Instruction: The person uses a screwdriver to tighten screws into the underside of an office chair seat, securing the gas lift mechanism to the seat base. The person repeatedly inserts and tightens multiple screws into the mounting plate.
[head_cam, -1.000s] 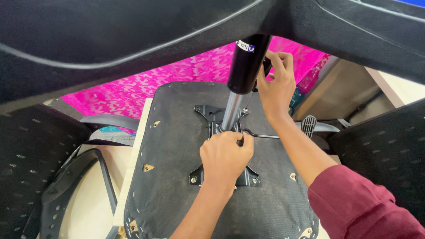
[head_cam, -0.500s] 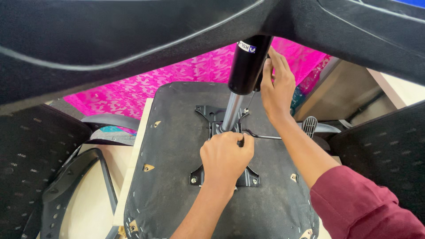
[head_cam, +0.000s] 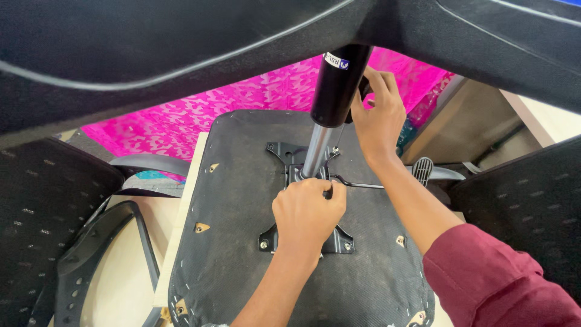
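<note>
My left hand (head_cam: 308, 209) is fisted on the metal plate (head_cam: 302, 200) at the middle of the upturned seat base (head_cam: 242, 242); my right hand (head_cam: 378, 118) grips the black gas cylinder (head_cam: 336, 85) rising from it.

Reaching forward from the lower middle, bare forearm (head_cam: 275, 290) extended, left hand (head_cam: 308, 212) curling into a loose fist, knuckles facing up, fingers (head_cam: 321, 189) tucking under and closing around something small, thumb pressing against the forefinger. Stretching in from the lower right, maroon sleeve (head_cam: 502, 284) covering the upper forearm, wrist angling upward, right hand (head_cam: 378, 118) rising higher and farther away, palm turning leftward, fingers (head_cam: 376, 79) bending and wrapping partway, thumb hiding behind.
</note>
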